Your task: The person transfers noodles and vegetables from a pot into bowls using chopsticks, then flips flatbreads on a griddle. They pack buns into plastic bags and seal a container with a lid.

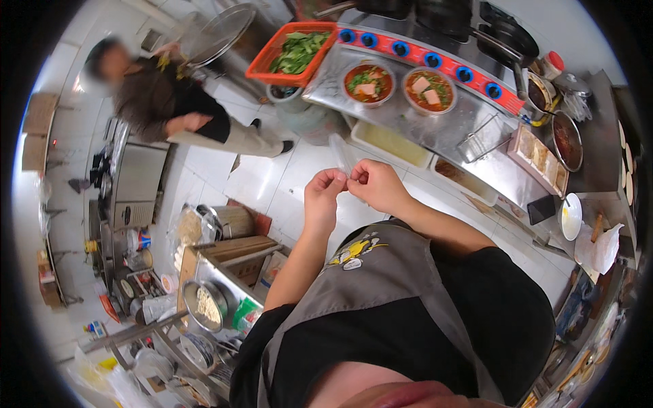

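Both my hands meet in front of the apron, above the tiled floor. My left hand (326, 186) and my right hand (380, 186) pinch a thin clear plastic piece (341, 152), seen nearly edge-on. It looks like a round bowl lid; whether it is one or several stacked cannot be told. Beyond my hands, on the stainless-steel counter (398, 125), stand two clear plastic bowls of red soup, a left bowl (368, 84) and a right bowl (429, 91). Each holds pale pink slices and chopped greens, and neither is covered.
An orange basket of leafy greens (301, 53) sits at the counter's left end. Stove knobs (432, 60) line its back. A wire-handled rack (479, 143), a seasoning box (538, 160) and a phone (542, 210) lie rightward. Another person (168, 102) stands at left by a large pot (224, 35).
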A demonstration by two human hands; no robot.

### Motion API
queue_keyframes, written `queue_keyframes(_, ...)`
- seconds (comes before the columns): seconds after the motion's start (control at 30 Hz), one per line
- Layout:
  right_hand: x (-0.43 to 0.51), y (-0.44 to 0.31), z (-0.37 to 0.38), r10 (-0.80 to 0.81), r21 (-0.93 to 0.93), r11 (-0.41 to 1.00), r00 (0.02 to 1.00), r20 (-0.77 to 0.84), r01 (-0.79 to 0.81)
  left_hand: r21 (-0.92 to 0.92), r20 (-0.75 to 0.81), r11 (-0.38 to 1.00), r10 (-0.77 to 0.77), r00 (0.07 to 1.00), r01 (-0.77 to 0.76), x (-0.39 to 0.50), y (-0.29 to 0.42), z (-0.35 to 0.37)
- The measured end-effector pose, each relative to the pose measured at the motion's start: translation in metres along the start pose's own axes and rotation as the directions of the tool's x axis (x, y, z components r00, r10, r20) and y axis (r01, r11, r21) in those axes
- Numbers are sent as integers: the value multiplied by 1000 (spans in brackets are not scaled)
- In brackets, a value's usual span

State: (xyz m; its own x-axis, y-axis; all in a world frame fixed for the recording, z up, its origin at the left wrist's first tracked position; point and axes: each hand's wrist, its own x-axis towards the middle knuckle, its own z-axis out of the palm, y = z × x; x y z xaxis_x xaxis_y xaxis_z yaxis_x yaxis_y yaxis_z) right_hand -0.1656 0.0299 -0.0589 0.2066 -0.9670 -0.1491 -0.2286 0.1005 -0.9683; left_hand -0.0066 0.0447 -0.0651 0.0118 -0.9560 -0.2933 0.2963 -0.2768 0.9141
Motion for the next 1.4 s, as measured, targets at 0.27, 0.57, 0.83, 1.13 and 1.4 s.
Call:
queue_keyframes(0.27, -29, 41, -184, -89, -38, 996, 794, -601, 83, -261, 205, 965, 95, 974, -39, 71, 13, 68)
queue_keyframes(0.57, 9, 87, -243, -107, -402, 880, 718, -688, -254, -294, 192, 949, -61, 980, 116, 165, 10, 63)
queue_keyframes(0.83, 117, 99, -126, 374, 268, 914, 886, -275, -303, 63, 151, 996, -66, 986, 56, 261, 12, 40)
queue_keyframes(1.13, 199, 124, -58, 296, -23, 893, 624, -724, -450, 575, 459, 744, 51, 887, -340, 411, 3, 32)
queue_keyframes(1.4, 207, 109, -51, 332, -76, 807, 557, -761, -585, 400, 903, 29, 157, 400, -916, 397, 22, 55)
